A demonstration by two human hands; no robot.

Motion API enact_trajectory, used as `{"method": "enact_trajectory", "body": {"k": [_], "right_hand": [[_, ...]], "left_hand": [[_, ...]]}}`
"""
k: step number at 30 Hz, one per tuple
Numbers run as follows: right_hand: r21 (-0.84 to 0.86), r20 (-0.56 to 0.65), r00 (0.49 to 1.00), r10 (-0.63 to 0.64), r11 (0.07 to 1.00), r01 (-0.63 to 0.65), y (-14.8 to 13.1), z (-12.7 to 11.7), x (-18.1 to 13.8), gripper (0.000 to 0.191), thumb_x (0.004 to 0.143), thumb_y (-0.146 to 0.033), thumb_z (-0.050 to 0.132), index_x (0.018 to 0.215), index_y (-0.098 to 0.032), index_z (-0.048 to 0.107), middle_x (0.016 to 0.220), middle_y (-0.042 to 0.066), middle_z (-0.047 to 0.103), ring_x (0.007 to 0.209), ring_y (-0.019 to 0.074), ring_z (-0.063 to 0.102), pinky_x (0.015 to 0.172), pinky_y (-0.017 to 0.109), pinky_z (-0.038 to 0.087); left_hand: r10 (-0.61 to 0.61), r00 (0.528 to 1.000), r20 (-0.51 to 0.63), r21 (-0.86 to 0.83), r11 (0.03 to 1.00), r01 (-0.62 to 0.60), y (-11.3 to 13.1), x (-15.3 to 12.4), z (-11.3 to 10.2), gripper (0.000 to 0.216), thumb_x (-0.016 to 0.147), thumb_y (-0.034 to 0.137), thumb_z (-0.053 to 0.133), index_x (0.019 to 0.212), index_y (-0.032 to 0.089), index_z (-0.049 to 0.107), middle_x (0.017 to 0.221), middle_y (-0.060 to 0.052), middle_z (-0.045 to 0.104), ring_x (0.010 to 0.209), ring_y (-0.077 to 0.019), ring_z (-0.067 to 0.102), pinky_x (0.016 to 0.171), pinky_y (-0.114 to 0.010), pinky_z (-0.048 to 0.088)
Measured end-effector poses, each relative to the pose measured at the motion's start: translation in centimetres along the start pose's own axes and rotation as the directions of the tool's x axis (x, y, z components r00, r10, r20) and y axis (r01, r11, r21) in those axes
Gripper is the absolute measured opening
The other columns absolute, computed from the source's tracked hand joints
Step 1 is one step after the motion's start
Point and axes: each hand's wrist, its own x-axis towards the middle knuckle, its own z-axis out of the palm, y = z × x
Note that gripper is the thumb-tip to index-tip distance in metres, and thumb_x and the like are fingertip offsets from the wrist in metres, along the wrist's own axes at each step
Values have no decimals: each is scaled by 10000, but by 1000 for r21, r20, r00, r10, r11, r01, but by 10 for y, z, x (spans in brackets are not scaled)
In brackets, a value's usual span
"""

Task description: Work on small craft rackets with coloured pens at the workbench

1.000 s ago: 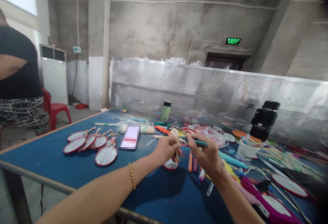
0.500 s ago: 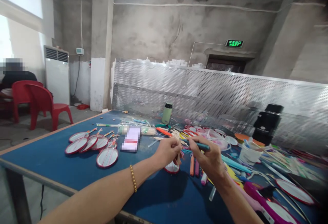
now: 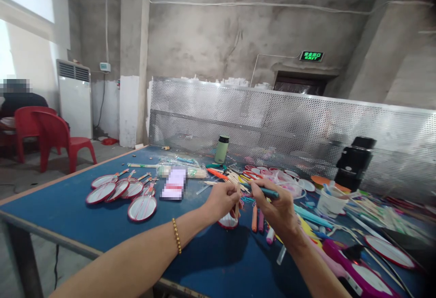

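Note:
My left hand (image 3: pixel 223 202) is pinched on a short flat wooden stick (image 3: pixel 237 201) that stands upright. Just below it is a white disc with a red rim (image 3: pixel 227 220), partly hidden by the fingers; I cannot tell whether stick and disc are joined. My right hand (image 3: pixel 274 207) is wrapped round a teal-handled tool (image 3: pixel 269 193), its thin end pointing left toward the stick; the tip is too small to make out. Orange and purple sticks (image 3: pixel 255 218) lie on the blue tabletop between my hands.
Several red-rimmed discs with sticks (image 3: pixel 142 208) lie at the left, beside a phone (image 3: pixel 174 183). A green bottle (image 3: pixel 222 149) stands at the back before a perforated metal screen (image 3: pixel 211 107). Right are a white cup (image 3: pixel 332 205), a black device (image 3: pixel 354 164) and a purple-framed piece (image 3: pixel 357 268).
Both hands keep nearly the same place and hold. The whole view has shifted very slightly.

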Motion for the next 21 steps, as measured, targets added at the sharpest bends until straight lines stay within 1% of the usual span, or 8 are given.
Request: {"method": "enact_trajectory", "body": {"k": [8, 13, 18, 21], "right_hand": [[-10, 7, 1000, 1, 1000, -1, 2, 0, -1, 235, 903, -353, 567, 786, -202, 704, 720, 29, 700, 648, 160, 650, 610, 257, 494], [-11, -16, 1000, -7, 1000, 7, 1, -1, -1, 225, 897, -339, 570, 787, -193, 702, 733, 33, 710, 646, 158, 644, 620, 262, 493], [-6, 11, 1000, -5, 1000, 6, 2, -1, 0, 233, 901, -342, 564, 782, -196, 702, 689, 16, 686, 594, 142, 626, 574, 244, 483], [-4, 3, 1000, -12, 1000, 12, 6, 0, 0, 220, 883, -337, 582, 775, -189, 704, 673, 18, 680, 578, 141, 622, 561, 245, 486]], "left_hand": [[6, 1000, -10, 4, 1000, -5, -3, 1, 1, 186, 808, 213, 520, 626, 177, 505, 477, 24, 589, 370, -116, 576, 366, -194, 451], [1, 1000, -2, 4, 1000, -1, -4, 2, 0, 208, 813, 230, 527, 613, 174, 509, 483, 21, 586, 368, -111, 572, 364, -190, 448], [-6, 1000, -10, 10, 1000, 6, -5, 3, 0, 189, 814, 234, 535, 636, 173, 509, 501, 22, 592, 382, -110, 578, 378, -189, 455], [-21, 1000, -13, 22, 1000, 21, -5, 5, 1, 158, 796, 205, 541, 645, 171, 512, 530, 13, 615, 387, -109, 576, 381, -191, 450]]}}
